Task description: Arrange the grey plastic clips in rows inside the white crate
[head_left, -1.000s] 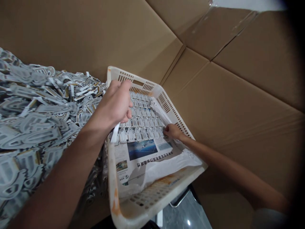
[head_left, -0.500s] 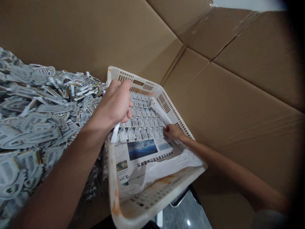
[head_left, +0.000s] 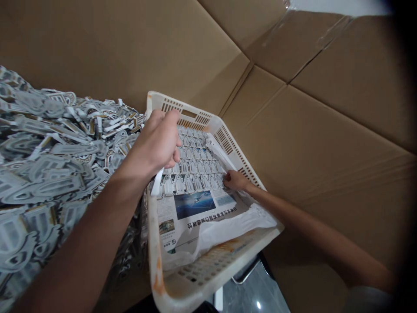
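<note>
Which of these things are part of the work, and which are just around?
Part of the work:
- left hand and right hand, at the basket
- rows of flat pieces
- newspaper beneath them
- white paper
- loose pile of similar-looking pieces, probably

Just around:
- cardboard
- shiny grey floor

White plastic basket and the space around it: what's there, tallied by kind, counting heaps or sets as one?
Bare hands (left, right): 2
White plastic basket: 1
Visible newspaper lining: 1
Loose heap of flat grey-white pieces: 1
Set of similar pieces in rows: 1
Total: 6
Single pieces overlap or hide too much to count.
</note>
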A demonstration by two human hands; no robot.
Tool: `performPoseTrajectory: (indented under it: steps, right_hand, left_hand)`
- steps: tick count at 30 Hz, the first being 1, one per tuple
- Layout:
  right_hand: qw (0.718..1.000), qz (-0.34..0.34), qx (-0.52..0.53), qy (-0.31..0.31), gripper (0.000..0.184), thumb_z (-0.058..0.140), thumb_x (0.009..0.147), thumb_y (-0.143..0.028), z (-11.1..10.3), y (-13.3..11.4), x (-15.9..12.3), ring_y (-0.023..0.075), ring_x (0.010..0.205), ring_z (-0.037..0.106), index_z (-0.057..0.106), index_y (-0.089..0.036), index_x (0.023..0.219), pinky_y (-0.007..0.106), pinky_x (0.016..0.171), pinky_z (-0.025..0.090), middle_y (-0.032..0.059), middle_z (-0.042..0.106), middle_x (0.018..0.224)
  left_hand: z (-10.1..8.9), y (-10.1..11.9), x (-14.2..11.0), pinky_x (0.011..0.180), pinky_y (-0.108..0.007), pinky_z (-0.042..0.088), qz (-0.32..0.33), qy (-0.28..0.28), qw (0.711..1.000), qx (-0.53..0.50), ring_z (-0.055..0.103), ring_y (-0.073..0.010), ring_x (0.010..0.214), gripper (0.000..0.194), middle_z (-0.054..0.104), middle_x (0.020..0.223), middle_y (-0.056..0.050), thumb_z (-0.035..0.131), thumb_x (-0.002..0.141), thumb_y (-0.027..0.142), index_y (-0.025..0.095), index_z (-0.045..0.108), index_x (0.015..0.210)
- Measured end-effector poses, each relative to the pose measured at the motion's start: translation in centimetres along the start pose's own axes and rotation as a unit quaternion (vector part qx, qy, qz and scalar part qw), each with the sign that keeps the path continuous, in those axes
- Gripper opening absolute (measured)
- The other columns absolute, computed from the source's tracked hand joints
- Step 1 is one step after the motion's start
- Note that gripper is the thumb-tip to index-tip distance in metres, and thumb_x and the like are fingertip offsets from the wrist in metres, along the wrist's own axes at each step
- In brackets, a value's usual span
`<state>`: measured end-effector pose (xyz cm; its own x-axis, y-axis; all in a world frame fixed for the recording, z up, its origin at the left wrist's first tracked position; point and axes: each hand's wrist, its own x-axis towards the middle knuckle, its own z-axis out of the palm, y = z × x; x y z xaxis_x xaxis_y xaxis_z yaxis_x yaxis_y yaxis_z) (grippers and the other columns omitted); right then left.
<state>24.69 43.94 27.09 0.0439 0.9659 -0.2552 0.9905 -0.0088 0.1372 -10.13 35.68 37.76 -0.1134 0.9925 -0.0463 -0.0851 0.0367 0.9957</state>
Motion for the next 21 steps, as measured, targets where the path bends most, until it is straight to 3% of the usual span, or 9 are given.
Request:
performPoseTrajectory:
  steps: [11, 21]
  right_hand:
    - [1.0, -0.008, 0.014, 0.002, 0.026, 0.073, 0.083, -0.018, -0.2, 0.0, -0.2, 0.0183, 0.085, 0.067, 0.074, -0.011, 0.108, 0.025, 0.069, 0.042, 0.0092, 0.076, 0.101]
    - [0.999, -0.016, 0.023, 0.021, 0.019, 0.072, 0.084, -0.016, 0.0, -0.1, -0.2, 0.0175, 0.08, 0.066, 0.075, -0.012, 0.103, 0.024, 0.068, 0.041, 0.0083, 0.076, 0.094]
  left_hand:
    - [-0.1, -0.1, 0.2, 0.038, -0.024, 0.028, -0.007, 0.001, 1.0, 0.0, 0.049, -0.0167, 0.046, 0.036, 0.054, 0.075, -0.005, 0.047, 0.097, 0.054, 0.024, 0.043, 0.117]
    - [0.4, -1.6, 1.1, 0.04, -0.022, 0.023, 0.035, 0.04, 0.991, -0.126, 0.043, -0.015, 0.041, 0.028, 0.051, 0.064, -0.003, 0.062, 0.093, 0.048, 0.021, 0.057, 0.103]
